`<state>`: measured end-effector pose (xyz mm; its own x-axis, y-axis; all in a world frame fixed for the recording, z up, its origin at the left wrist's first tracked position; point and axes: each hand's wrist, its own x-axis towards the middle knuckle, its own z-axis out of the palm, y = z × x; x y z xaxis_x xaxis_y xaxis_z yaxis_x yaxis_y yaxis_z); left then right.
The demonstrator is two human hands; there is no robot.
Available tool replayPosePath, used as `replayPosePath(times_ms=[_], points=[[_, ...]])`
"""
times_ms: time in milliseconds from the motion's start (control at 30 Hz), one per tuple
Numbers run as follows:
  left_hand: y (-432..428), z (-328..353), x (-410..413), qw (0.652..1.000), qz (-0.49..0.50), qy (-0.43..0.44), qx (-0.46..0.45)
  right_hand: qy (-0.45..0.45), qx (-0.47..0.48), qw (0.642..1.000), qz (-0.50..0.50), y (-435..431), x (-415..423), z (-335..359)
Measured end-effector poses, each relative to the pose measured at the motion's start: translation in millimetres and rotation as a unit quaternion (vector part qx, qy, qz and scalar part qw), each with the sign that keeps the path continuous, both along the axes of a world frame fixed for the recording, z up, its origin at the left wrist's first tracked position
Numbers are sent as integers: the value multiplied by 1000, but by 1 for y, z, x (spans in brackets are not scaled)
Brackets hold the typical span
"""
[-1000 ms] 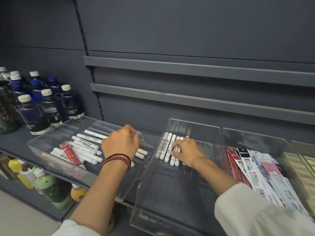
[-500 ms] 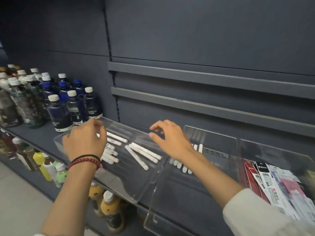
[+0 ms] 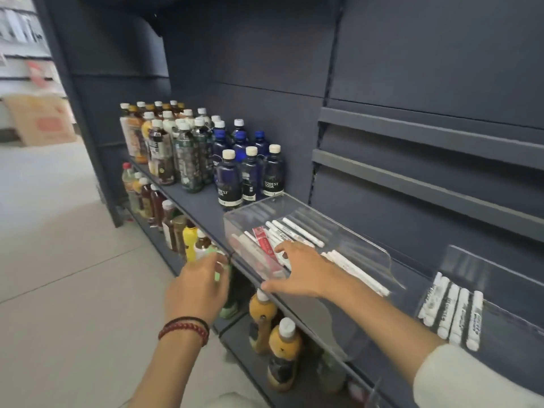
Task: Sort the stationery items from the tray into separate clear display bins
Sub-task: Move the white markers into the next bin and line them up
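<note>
A clear tray (image 3: 357, 241) sits on the dark shelf and holds several white markers (image 3: 303, 232) and a red packet (image 3: 266, 245). My right hand (image 3: 300, 273) reaches over the tray with spread fingers; its thumb lies along the front rim and it holds nothing. Left of the tray and off the shelf edge, my left hand (image 3: 197, 287), with bead bracelets on the wrist, hovers with loosely curled fingers and is empty. At the right stands a clear bin (image 3: 497, 269) with several white markers (image 3: 453, 315) lined up inside.
Dark blue bottles (image 3: 250, 175) stand just behind the tray's left end, with more drink bottles (image 3: 164, 145) further left. Juice bottles (image 3: 282, 343) fill the lower shelf under my hands. Grey rails (image 3: 426, 175) run along the back panel. Pale floor lies to the left.
My view has swung left, so the tray and bin now sit further right. My right hand moved from the gap between the containers onto the tray's front. My left hand drew back off the tray.
</note>
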<state>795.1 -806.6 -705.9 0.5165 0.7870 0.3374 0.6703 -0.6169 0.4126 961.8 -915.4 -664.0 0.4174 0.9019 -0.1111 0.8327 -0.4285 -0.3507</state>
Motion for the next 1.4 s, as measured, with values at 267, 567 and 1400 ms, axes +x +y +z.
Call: replayPosePath(times_ms=[267,567,1400], points=[[6,-21,-12,999,9,35,-17,26,-41,999,-20,31,-4,-15],[10,-24,-14,1000,10,13,-6,47,-1,998,-45,33,-7,-19],[1,-7,1,999,-11,-20,-23,156,101,982,-29,22,-4,-24]])
